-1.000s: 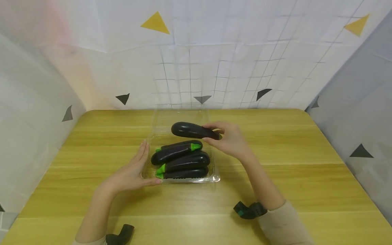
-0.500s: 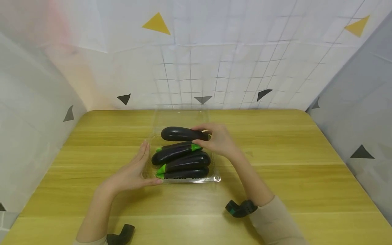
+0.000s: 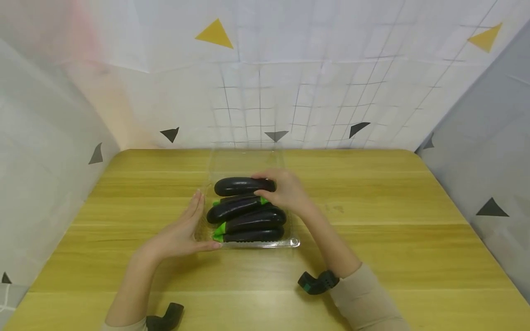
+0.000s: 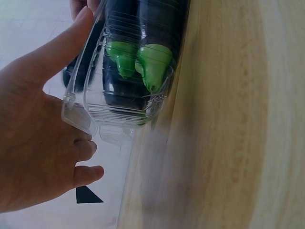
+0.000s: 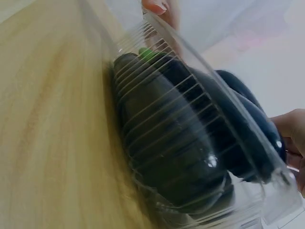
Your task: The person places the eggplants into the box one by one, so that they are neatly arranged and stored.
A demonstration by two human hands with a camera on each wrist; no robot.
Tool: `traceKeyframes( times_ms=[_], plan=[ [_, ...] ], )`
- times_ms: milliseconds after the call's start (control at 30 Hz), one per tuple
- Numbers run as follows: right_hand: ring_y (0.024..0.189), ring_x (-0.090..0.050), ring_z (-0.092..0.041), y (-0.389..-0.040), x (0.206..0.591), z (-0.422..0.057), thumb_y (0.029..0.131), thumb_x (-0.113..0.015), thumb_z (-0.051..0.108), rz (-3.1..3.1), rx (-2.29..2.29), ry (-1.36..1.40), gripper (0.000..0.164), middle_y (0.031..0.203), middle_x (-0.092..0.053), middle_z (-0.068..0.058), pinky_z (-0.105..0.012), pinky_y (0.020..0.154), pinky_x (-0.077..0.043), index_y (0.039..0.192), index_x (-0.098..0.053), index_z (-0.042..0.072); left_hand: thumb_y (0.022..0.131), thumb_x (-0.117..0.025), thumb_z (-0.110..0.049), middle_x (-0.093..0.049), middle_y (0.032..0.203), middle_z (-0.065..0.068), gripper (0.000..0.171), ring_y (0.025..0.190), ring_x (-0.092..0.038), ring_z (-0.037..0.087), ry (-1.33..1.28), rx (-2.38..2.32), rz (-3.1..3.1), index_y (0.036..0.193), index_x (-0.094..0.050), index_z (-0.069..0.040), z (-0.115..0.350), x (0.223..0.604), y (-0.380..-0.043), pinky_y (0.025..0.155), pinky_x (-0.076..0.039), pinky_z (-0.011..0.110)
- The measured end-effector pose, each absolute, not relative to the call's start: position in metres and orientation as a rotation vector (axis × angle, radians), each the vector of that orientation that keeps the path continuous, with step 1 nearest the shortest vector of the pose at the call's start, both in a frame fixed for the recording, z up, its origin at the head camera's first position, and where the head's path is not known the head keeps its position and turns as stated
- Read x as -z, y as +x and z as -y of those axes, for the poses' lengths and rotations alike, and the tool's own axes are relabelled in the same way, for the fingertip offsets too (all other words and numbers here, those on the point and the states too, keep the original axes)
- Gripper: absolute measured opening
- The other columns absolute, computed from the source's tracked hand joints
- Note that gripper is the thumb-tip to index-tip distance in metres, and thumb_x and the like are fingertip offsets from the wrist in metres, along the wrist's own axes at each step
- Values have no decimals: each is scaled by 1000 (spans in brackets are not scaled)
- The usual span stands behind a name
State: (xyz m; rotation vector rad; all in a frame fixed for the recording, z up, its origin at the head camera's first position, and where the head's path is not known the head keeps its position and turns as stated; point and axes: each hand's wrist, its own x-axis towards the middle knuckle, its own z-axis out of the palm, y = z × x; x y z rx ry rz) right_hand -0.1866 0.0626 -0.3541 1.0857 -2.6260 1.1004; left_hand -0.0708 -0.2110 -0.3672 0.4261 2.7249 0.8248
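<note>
In the head view, my right hand (image 3: 285, 191) grips a dark purple eggplant (image 3: 232, 186) near its right end, thumb in front and fingers behind. That eggplant lies level at the back of a clear plastic clamshell box (image 3: 295, 242), its stem end hidden by the hand. Several more eggplants (image 3: 256, 218) with bright green caps fill the box in front of it. My left hand (image 3: 175, 236) rests against the box's left side with straight fingers, its thumb along the front rim. The left wrist view shows two green caps (image 4: 155, 64) through the ribbed wall.
Behind the box its transparent lid (image 3: 246, 161) lies folded back on the wooden table (image 3: 393, 207). A white sheet wall (image 3: 331, 92) with grid lines stands along the far edge. Each forearm wears a black wrist camera, such as the right one (image 3: 316, 282).
My right hand has brought the eggplant left and down, from above the box's back right to the back of the box. The left hand has stayed in place against the box.
</note>
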Motion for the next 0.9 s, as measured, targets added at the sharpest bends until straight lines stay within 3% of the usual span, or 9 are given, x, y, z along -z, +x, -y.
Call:
traceKeyframes(
  times_ms=[367, 667, 900],
  plan=[
    [111, -61, -21, -188, 359, -62, 82, -78, 19, 2658, -1251, 1038, 39, 116, -69, -4, -35, 97, -47, 118, -69, 8, 77, -71, -60, 24, 156, 10, 125, 144, 1, 39, 425, -834, -2720, 152, 11, -2, 211, 367, -71, 111, -18, 56],
    [105, -63, -30, -194, 356, -73, 80, -80, 17, 2525, -1417, 1061, 37, 109, -70, -11, -40, 92, -50, 115, -70, 7, 77, -74, -56, 25, 155, 10, 125, 144, 10, 35, 455, -814, -2743, 151, 11, -1, 211, 365, -71, 112, -12, 57],
    [103, -64, -28, -196, 354, -79, 78, -82, 18, 2476, -1438, 1069, 37, 106, -72, -4, -45, 89, -51, 113, -71, 11, 79, -75, -50, 22, 157, 7, 121, 145, 10, 32, 455, -895, -2765, 153, 12, -10, 213, 359, -75, 113, -10, 57]
  ],
)
